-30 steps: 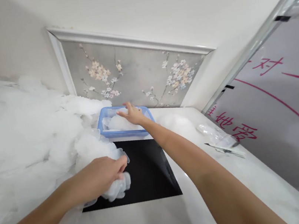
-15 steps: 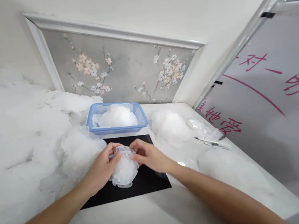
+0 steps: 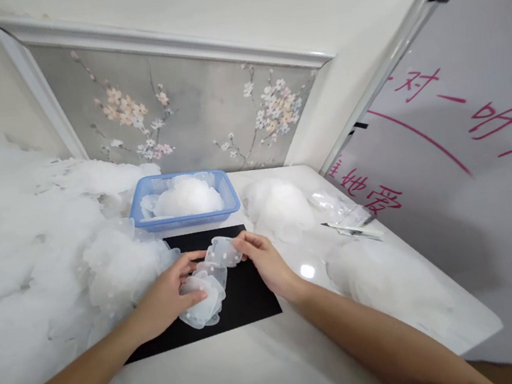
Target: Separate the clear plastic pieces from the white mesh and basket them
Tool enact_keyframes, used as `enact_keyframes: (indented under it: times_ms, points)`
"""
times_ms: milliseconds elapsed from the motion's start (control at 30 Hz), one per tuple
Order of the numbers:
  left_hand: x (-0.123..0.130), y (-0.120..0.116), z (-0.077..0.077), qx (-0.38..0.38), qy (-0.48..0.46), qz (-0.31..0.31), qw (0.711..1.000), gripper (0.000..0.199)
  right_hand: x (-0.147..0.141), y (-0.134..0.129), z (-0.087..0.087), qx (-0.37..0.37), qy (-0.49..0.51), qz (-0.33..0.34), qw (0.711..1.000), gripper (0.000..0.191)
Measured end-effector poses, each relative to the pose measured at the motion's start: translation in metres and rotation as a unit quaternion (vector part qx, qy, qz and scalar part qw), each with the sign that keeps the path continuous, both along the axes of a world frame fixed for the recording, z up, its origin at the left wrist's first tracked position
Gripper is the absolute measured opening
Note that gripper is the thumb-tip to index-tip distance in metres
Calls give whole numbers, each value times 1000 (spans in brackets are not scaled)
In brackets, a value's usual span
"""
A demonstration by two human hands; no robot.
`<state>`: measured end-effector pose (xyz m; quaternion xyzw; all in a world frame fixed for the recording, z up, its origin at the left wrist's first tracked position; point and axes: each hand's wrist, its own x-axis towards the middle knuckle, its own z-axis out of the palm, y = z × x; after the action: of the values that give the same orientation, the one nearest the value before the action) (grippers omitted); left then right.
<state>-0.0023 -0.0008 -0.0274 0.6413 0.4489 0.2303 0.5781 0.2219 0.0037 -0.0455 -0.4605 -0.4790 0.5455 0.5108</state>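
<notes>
Over the black mat (image 3: 253,298), my left hand (image 3: 166,298) grips a small stack of thin translucent plastic pieces (image 3: 202,302), with its thumb on top and fingers round the far side. The pieces have scalloped edges and small white dots. My right hand (image 3: 263,258) pinches a single translucent plastic piece (image 3: 223,251) by its right edge. That piece is tilted up just beyond the stack, and its lower edge overlaps another piece of the stack. My right fingertips are partly hidden behind it.
A blue basket (image 3: 188,220) of similar pieces stands behind the mat. Heaps of translucent pieces lie left (image 3: 114,258) and right (image 3: 282,207). A cutter-like tool (image 3: 355,231) rests near the table's right edge. A framed flower picture (image 3: 196,111) and a whiteboard (image 3: 452,188) border the table.
My right hand has moved away from the stack to the right, drawing one piece up and apart from it. The stack now fans out in my left hand. The view has shifted slightly.
</notes>
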Motion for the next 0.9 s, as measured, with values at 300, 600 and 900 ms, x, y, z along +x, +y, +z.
enact_keyframes:
  times_ms: [300,600,900]
  points:
    - [-4,6,1,15,40,17,999,54,14,10,-3,-78,99,41,991,47]
    - [-6,10,0,-17,35,-6,999,52,12,9,-11,-26,68,95,993,37]
    - [-9,10,-4,-13,41,-15,999,55,12,1,-13,190,-110,125,968,41]
